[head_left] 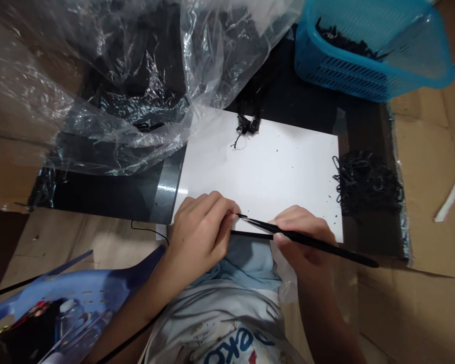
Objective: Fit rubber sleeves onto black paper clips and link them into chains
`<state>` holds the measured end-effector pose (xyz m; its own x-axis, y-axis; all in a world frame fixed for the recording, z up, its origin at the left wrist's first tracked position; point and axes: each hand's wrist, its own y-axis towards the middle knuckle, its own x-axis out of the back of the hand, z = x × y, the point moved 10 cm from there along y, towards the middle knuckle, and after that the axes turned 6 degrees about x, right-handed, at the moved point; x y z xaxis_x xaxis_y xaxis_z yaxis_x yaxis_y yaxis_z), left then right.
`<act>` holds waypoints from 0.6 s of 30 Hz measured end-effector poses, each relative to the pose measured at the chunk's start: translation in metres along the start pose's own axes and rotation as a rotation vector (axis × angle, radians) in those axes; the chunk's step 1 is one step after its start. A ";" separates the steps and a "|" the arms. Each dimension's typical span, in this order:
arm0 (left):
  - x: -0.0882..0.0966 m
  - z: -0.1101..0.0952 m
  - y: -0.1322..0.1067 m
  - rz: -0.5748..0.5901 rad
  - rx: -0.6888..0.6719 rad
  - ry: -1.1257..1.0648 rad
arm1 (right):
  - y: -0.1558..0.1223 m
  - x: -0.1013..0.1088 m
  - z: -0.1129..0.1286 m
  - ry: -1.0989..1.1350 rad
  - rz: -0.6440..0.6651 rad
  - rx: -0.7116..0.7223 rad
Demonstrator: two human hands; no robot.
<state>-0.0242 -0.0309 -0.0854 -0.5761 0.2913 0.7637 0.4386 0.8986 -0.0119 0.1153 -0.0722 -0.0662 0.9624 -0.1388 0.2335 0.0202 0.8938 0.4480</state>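
My left hand pinches a small thin black piece between thumb and forefinger, too small to name for sure. In my right hand lies a pair of black tweezers, its tips pointing left and meeting the black piece. Both hands are over the near edge of a white sheet. Toward the sheet's far edge sits a tangled bunch of black pieces. Right of the sheet is a heap of black loop-shaped pieces.
A clear plastic bag covers the far left of the black work surface. At the back right stands a blue basket with black bits inside. A blue plastic chair holding a bottle is at lower left. Cardboard lies right.
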 end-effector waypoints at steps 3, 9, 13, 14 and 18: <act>0.000 0.001 -0.001 -0.002 0.002 0.000 | -0.001 0.000 0.000 -0.025 0.000 0.009; 0.000 0.000 -0.001 0.006 0.001 -0.008 | 0.004 -0.006 0.007 -0.052 0.091 0.066; 0.000 0.000 -0.001 0.001 0.001 -0.010 | 0.008 -0.009 -0.003 -0.032 0.113 -0.026; -0.001 0.000 -0.001 0.002 0.001 -0.009 | 0.008 -0.006 -0.009 -0.034 0.073 -0.078; 0.002 0.000 -0.003 0.011 -0.010 -0.052 | 0.009 0.006 -0.039 0.110 -0.114 -0.307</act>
<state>-0.0267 -0.0332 -0.0841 -0.6064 0.3182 0.7287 0.4521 0.8918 -0.0133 0.1316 -0.0487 -0.0942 0.9723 -0.2135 0.0953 0.1939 0.9641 0.1815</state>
